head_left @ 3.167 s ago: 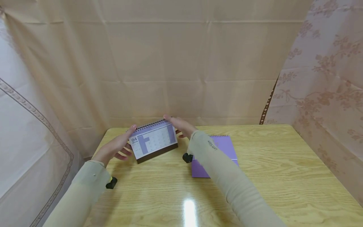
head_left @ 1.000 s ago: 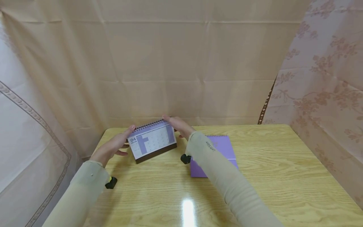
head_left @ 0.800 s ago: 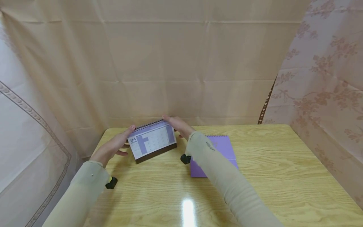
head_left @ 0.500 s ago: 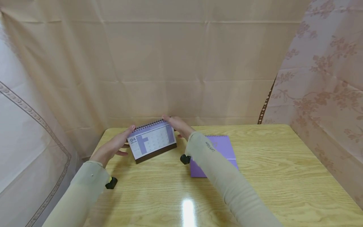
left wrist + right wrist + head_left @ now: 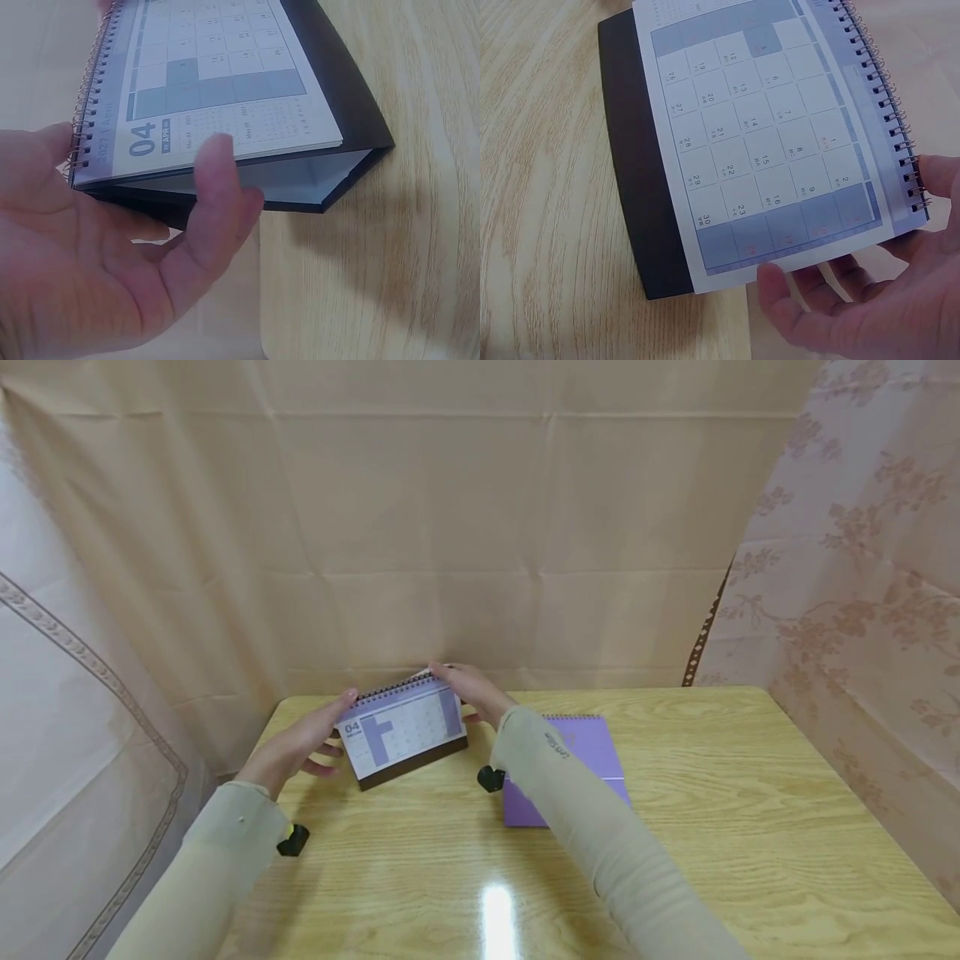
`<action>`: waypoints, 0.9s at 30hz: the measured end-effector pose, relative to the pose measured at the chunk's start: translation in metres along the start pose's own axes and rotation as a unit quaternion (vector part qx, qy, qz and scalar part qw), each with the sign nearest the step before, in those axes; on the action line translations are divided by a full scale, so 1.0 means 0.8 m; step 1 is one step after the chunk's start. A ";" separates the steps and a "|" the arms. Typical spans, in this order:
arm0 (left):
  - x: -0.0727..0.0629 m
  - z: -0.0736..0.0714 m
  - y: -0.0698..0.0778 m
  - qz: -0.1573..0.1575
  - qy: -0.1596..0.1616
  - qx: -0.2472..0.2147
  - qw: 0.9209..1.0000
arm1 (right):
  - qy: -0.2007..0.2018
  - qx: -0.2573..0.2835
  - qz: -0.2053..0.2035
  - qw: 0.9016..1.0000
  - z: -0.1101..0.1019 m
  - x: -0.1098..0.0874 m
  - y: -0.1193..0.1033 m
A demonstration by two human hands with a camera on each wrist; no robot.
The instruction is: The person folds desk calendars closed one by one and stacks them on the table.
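A desk calendar [image 5: 408,735] with a coil-bound top stands tilted on its dark base near the table's back left, showing the April page marked 04. At its upper left corner my left hand [image 5: 300,745] holds it, thumb at the coil [image 5: 94,82] and some fingers behind the board; other fingers lie by the open side of the stand. My right hand [image 5: 480,693] grips the upper right corner, its thumb on the coil and fingers partly hidden behind. In the right wrist view, one fingertip [image 5: 771,277] touches or nearly touches the page edge.
A purple coil-bound calendar or notebook [image 5: 588,752] lies to the right, partly covered by my right sleeve [image 5: 600,827]. The wooden table [image 5: 750,793] has a beige cloth [image 5: 480,527] hanging behind it and patterned cloths at both sides.
A thin pale edge now shows behind the coil beside my right thumb. My left hand's lower fingers have shifted slightly. The calendar stays almost in place.
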State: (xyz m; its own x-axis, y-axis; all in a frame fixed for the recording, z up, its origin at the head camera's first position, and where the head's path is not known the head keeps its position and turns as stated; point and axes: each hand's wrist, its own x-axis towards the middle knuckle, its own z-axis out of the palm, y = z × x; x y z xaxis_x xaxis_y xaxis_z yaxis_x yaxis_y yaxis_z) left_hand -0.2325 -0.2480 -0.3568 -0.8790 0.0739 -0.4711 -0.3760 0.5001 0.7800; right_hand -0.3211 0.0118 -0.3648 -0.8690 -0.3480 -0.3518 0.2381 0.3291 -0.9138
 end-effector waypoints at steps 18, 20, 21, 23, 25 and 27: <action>-0.003 -0.001 -0.001 -0.001 0.002 -0.012 1.000 | 0.014 0.033 -0.014 0.999 0.001 0.006 -0.002; -0.003 -0.001 -0.002 0.000 0.003 -0.013 1.000 | 0.014 0.036 -0.015 0.999 0.001 0.007 -0.002; -0.003 -0.001 -0.002 0.000 0.003 -0.013 1.000 | 0.014 0.037 -0.016 0.999 0.001 0.007 -0.002; -0.003 -0.001 -0.003 0.002 0.003 -0.013 1.000 | 0.014 0.037 -0.019 0.999 0.001 0.007 -0.002; -0.003 -0.001 -0.003 0.004 0.004 -0.013 1.000 | 0.014 0.031 -0.020 0.999 0.001 0.007 -0.002; -0.004 -0.001 -0.004 0.006 0.004 -0.013 1.000 | 0.014 0.027 -0.019 0.999 0.001 0.006 -0.002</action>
State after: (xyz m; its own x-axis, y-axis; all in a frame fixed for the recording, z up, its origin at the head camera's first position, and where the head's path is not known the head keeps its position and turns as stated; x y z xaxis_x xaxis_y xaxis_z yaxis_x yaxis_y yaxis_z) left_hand -0.2288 -0.2501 -0.3576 -0.8852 0.0730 -0.4595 -0.3736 0.4769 0.7956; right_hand -0.3252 0.0093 -0.3649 -0.8897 -0.3338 -0.3113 0.2269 0.2683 -0.9362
